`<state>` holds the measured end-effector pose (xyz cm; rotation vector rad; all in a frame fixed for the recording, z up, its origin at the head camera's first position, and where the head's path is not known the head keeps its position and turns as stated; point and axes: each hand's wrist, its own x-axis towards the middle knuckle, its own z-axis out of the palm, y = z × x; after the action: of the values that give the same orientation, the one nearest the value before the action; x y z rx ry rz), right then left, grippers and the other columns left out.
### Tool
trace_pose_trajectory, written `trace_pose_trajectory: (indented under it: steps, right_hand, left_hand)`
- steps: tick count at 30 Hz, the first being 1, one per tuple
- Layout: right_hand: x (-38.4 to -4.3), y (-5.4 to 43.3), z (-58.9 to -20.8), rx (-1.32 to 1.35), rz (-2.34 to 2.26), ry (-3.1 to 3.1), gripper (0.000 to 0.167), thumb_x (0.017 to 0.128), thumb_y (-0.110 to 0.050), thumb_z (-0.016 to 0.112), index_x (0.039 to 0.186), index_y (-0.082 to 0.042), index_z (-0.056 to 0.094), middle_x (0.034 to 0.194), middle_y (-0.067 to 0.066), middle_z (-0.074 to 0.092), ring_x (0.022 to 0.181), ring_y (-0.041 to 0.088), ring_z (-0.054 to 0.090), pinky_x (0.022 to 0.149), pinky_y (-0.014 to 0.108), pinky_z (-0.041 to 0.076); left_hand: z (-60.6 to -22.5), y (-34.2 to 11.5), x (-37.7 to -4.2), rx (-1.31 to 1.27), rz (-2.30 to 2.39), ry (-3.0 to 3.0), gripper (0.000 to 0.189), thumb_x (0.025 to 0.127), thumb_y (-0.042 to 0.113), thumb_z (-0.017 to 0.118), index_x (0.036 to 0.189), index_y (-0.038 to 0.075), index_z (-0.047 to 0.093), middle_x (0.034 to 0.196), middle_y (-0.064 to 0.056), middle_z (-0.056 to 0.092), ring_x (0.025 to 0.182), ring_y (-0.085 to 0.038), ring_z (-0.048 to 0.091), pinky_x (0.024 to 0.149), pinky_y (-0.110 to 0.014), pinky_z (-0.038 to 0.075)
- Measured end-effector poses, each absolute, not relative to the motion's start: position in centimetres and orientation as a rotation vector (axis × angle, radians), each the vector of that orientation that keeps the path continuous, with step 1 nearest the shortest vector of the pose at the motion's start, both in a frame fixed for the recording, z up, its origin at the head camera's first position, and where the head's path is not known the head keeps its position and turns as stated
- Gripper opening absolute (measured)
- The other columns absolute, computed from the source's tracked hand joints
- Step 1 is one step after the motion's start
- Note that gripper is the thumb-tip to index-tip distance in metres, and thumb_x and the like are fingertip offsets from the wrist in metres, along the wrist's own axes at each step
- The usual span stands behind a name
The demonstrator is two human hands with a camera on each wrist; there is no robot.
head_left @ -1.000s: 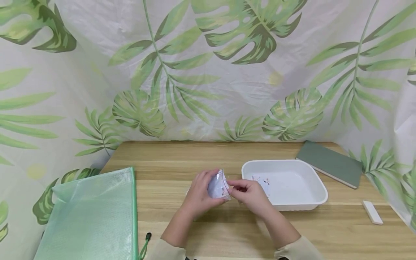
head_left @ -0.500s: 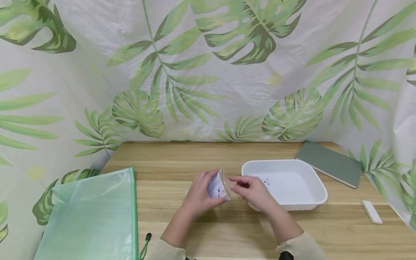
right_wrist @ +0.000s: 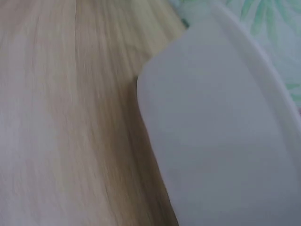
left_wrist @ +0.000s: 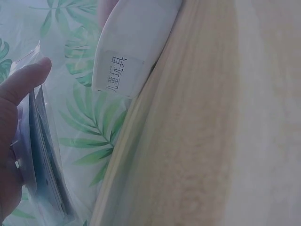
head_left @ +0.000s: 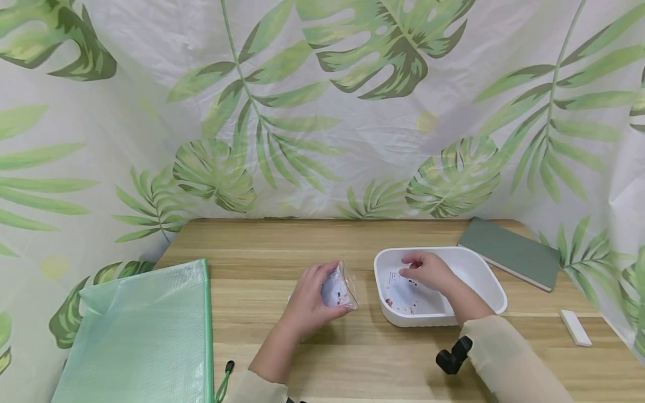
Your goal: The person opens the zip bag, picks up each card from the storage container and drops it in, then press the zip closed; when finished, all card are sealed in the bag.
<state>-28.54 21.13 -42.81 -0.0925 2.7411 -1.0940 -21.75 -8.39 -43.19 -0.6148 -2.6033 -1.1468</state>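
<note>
My left hand grips a small clear zip bag between thumb and fingers. Printed cards with small coloured marks show through the plastic; in the left wrist view, the bag is seen edge-on with flat layers inside. My right hand reaches into the white plastic basin, thumb and index finger apart, just over a pale printed card at its left end. Whether a fingertip touches the card is not clear. The right wrist view shows the basin's outer wall but no fingers.
A green mesh zip pouch lies at the left, its pull cord beside it. Behind the basin is a dark green notebook. A small white block lies at the right. Leaf-patterned cloth hangs behind the wooden table.
My right hand has left the bag's opening and moved right, into the basin above the card. The left hand keeps the bag in nearly the same place.
</note>
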Motion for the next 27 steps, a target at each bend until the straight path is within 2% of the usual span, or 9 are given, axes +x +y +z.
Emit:
trace_pose_trajectory:
  steps: [8, 15, 20, 27]
  right_hand:
    - [-29.5, 22.1, -44.3, -0.204, -0.828, 2.764, 0.052, 0.076, -0.024, 0.082, 0.116, 0.002, 0.063, 0.112, 0.018, 0.063, 0.102, 0.030, 0.058, 0.092, 0.047, 0.046]
    - [-29.3, 21.5, -44.8, -0.246, -0.738, 2.812, 0.047, 0.070, -0.025, 0.087, 0.104, -0.002, 0.064, 0.099, 0.012, 0.061, 0.091, 0.025, 0.056, 0.085, 0.041, 0.046]
    - [-29.1, 21.5, -44.6, -0.177, -0.738, 2.784, 0.039, 0.072, -0.022, 0.085, 0.097, -0.004, 0.061, 0.094, 0.010, 0.060, 0.087, 0.023, 0.054, 0.079, 0.037, 0.045]
    - [-29.2, 22.3, -43.7, -0.032, -0.859, 2.702, 0.020, 0.087, -0.022, 0.073, 0.086, -0.005, 0.062, 0.079, 0.004, 0.059, 0.077, 0.018, 0.052, 0.066, 0.027, 0.041]
  left_hand:
    - [-43.2, -8.4, -21.8, -0.612, -1.150, -2.607, 0.087, 0.065, 0.032, 0.089, 0.140, 0.012, 0.050, 0.131, -0.008, 0.056, 0.119, -0.025, 0.052, 0.098, -0.046, 0.046]
    - [-43.1, -8.4, -21.8, -0.615, -1.153, -2.606, 0.087, 0.064, 0.032, 0.090, 0.140, 0.011, 0.051, 0.131, -0.009, 0.056, 0.119, -0.025, 0.052, 0.097, -0.046, 0.047]
    - [-43.1, -8.4, -21.8, -0.610, -1.161, -2.616, 0.087, 0.065, 0.031, 0.089, 0.140, 0.012, 0.050, 0.131, -0.009, 0.055, 0.119, -0.025, 0.051, 0.097, -0.046, 0.047]
    - [-43.2, -8.4, -21.8, -0.613, -1.163, -2.612, 0.088, 0.065, 0.031, 0.089, 0.141, 0.012, 0.050, 0.131, -0.008, 0.055, 0.119, -0.025, 0.051, 0.097, -0.045, 0.047]
